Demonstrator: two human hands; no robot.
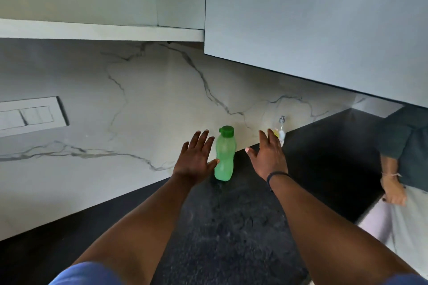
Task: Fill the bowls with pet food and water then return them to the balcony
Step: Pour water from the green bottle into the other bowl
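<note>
A green plastic bottle (224,154) with a darker green cap stands upright on the dark stone counter (231,222), close to the marble wall. My left hand (195,157) is spread flat just left of the bottle, its thumb touching or nearly touching the bottle's side. My right hand (268,157) hovers to the bottle's right, fingers apart and holding nothing. No bowls or pet food are in view.
An open cabinet door (312,25) hangs overhead at the right, with the cabinet's shelf (99,31) to its left. A small clear bottle (281,131) stands behind my right hand. Another person (403,157) stands at the right counter end. A switch plate (32,114) is on the wall.
</note>
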